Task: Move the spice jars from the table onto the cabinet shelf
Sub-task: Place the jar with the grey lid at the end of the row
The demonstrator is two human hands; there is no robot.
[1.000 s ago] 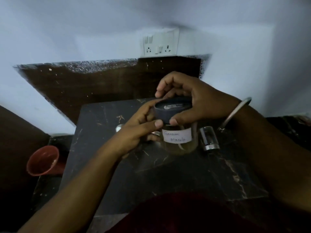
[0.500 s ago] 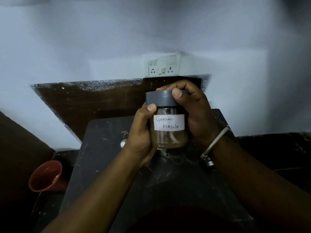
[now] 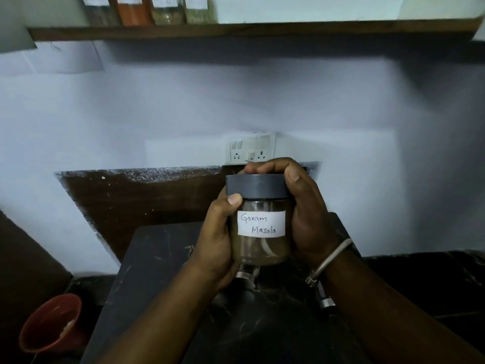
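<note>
A glass spice jar (image 3: 259, 248) with a dark grey lid and a white label reading "Garam Masala" is held upright above the dark table (image 3: 157, 271). My left hand (image 3: 215, 240) wraps its left side, thumb at the lid's lower edge. My right hand (image 3: 304, 214) grips its right side and curls over the lid. High up runs the wooden shelf (image 3: 288, 28), where several labelled spice jars (image 3: 149, 9) stand at the left. Two small shakers (image 3: 246, 275) show on the table below the jar, partly hidden by my hands.
A wall socket plate (image 3: 252, 151) sits just behind the jar. A red bucket (image 3: 49, 324) stands on the floor at lower left. A dark counter (image 3: 433, 279) runs to the right. The shelf's right part is bare.
Both hands have lifted the jar off the table and brought it upright, label toward me. My view has tilted up, so the shelf with its jars now shows.
</note>
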